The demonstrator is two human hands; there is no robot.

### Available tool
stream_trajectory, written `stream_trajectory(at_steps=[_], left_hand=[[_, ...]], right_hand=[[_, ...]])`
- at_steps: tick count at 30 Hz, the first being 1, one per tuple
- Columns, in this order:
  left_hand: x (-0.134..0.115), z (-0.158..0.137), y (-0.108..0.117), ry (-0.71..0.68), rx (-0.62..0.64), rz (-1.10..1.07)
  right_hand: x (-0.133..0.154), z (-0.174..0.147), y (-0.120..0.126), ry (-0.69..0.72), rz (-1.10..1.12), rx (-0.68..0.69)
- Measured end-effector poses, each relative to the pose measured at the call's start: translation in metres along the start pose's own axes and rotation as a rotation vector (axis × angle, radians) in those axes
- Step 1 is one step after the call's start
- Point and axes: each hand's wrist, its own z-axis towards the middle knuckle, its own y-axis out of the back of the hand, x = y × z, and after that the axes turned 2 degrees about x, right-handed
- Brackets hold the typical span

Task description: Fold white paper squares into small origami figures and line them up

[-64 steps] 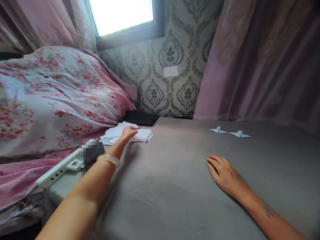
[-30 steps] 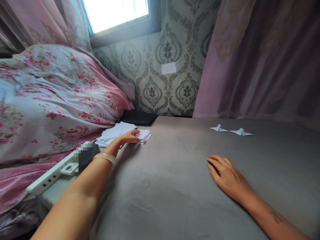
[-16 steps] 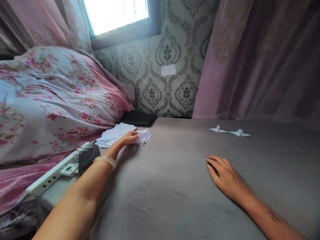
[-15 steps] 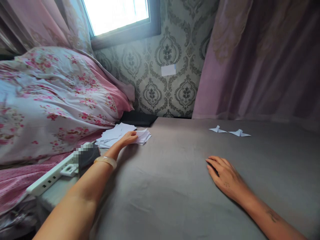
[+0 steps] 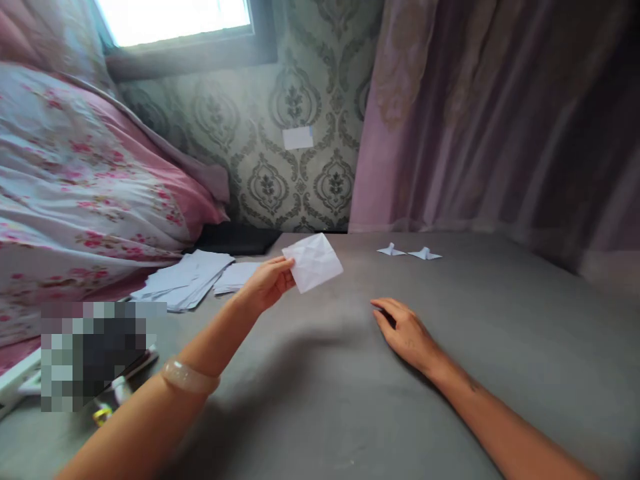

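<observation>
Pinched at its left edge, a square of white paper (image 5: 316, 264) with faint crease lines is held up above the grey surface by my left hand (image 5: 273, 280). Behind that hand lies a small stack of white paper (image 5: 235, 276), beside a larger, spread pile of white sheets (image 5: 183, 279). My right hand (image 5: 404, 332) rests on the surface with nothing in it, its thumb apart from the fingers. Beyond it stand two small folded paper figures, a left one (image 5: 391, 250) and a right one (image 5: 425, 254), with flat pointed wings.
The grey surface (image 5: 320, 400) runs back to a patterned wall with a pink curtain (image 5: 385, 167) on the right. A black flat object (image 5: 235, 239) lies at the back left, near floral bedding (image 5: 100, 193). A white power strip (image 5: 20, 380) is at the left edge.
My left hand has lifted a paper square off the small stack and moved it right. My right hand stays resting on the surface. The view has turned to the right.
</observation>
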Motion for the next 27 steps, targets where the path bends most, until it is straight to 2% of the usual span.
stream_trajectory(at_steps=[2,4,7,13,16,21,24,27], left_hand=[[0.009,-0.014,-0.027,0.189,0.189,-0.204],[0.021,-0.026,-0.048,0.303,0.292,-0.261],[0.04,-0.037,-0.065,0.393,0.385,-0.268],[0.059,-0.049,-0.07,0.451,0.442,-0.192],[0.062,-0.052,-0.067,0.447,0.42,-0.155],[0.065,-0.049,-0.06,0.459,0.318,-0.126],[0.064,-0.047,-0.057,0.438,0.28,-0.137],[0.06,-0.049,-0.057,0.392,0.244,-0.14]], right_hand=[[0.006,0.001,0.007,-0.215,0.26,-0.06],[0.01,0.0,0.014,-0.433,0.578,-0.096],[0.014,-0.004,0.019,-0.565,0.78,-0.105],[0.022,-0.011,0.011,-0.421,0.667,-0.053],[0.023,-0.013,0.006,-0.388,0.618,-0.072],[0.017,-0.015,0.005,-0.299,0.506,-0.007],[0.015,-0.016,0.008,-0.328,0.344,0.004],[0.014,-0.016,0.012,-0.377,0.264,0.07]])
